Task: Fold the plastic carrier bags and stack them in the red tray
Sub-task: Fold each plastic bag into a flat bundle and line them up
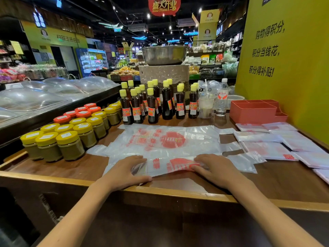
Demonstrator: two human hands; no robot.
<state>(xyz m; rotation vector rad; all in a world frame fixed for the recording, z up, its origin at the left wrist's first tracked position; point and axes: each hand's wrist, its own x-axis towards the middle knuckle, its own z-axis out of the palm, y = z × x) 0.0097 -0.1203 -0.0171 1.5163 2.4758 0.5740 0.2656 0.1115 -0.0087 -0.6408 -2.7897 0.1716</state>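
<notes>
Bag (pixel 165 139) lying flat near tabletop (pixel 53 168) front edge; thin, light, slippery, floppy. My left hand (pixel 124 172) and right hand (pixel 216 171), fingers spread, pressing near-edge fold; best taking bag at fold's edge. Tray (pixel 252 113) at back right.

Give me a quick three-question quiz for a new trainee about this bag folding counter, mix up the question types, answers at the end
1. True or false: folded bags are already stacked inside the red tray.
2. Multiple choice: the folded bags lie A) right of the carrier bag being folded, B) on the jars with yellow lids, C) behind the dark sauce bottles.
3. Fill in: both the left hand and the right hand rest on the bag's ____ edge, the one that is folded over.

Key:
1. False; no bags show in it.
2. A.
3. Near.
</notes>
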